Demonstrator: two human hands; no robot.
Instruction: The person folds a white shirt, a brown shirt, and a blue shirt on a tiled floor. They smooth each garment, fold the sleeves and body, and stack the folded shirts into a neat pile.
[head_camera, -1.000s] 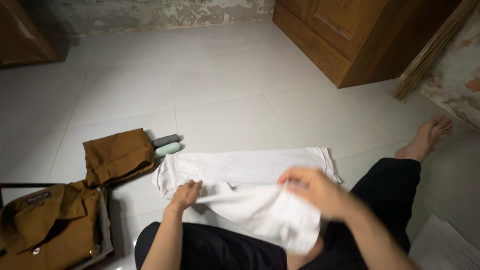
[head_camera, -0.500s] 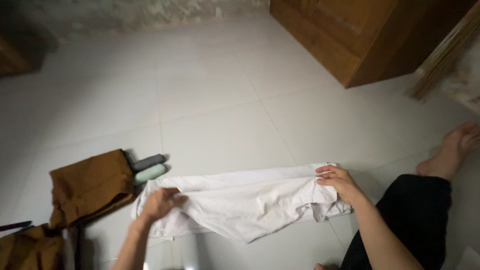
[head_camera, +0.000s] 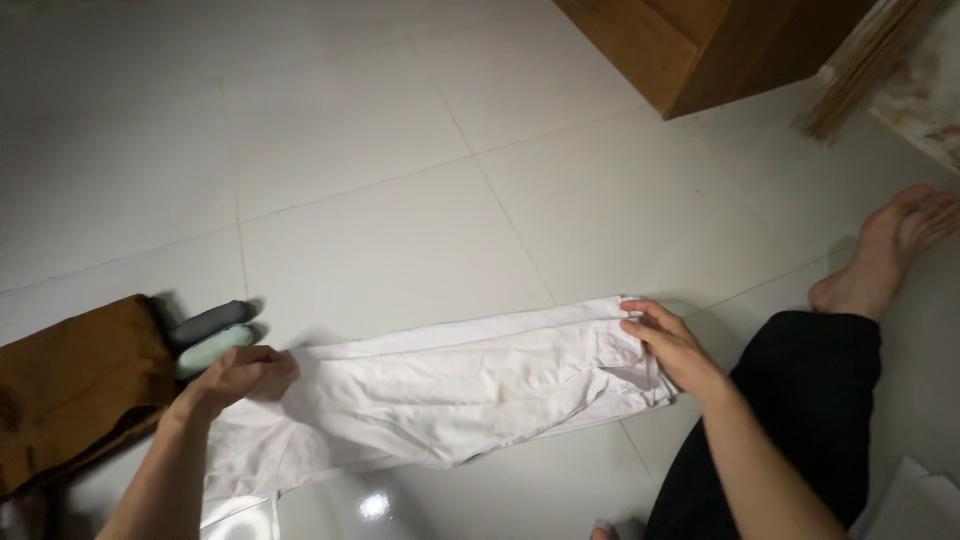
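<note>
**White garment stretched flat between my two hands**

Head view: I sit on the pale tiled floor (head_camera: 380, 130) and look down at a white garment (head_camera: 440, 395) folded into a long narrow band that runs from lower left to upper right in front of me. My left hand (head_camera: 238, 375) sits at its left end, fingers curled down and closed on the cloth there, knuckles up; whether the cloth is pinched or only pressed I cannot tell. My right hand (head_camera: 668, 343) lies at the right end, fingers nearly straight and spread a little, flat on top of the fabric and pressing it to the tile, not gripping anything.

Just beyond my left hand lie two small rolled bundles, one dark grey (head_camera: 208, 321) and one pale green (head_camera: 212, 348), side by side and touching. Beside them at the left edge is a folded brown garment (head_camera: 75, 385). My leg in black trousers (head_camera: 800, 420) stretches out on the right, with my bare foot (head_camera: 885, 250) resting on the floor beyond it. A wooden cabinet (head_camera: 690, 45) stands at the top right, well apart from the garment, with a bundle of thin pale sticks (head_camera: 860, 70) next to it
</note>
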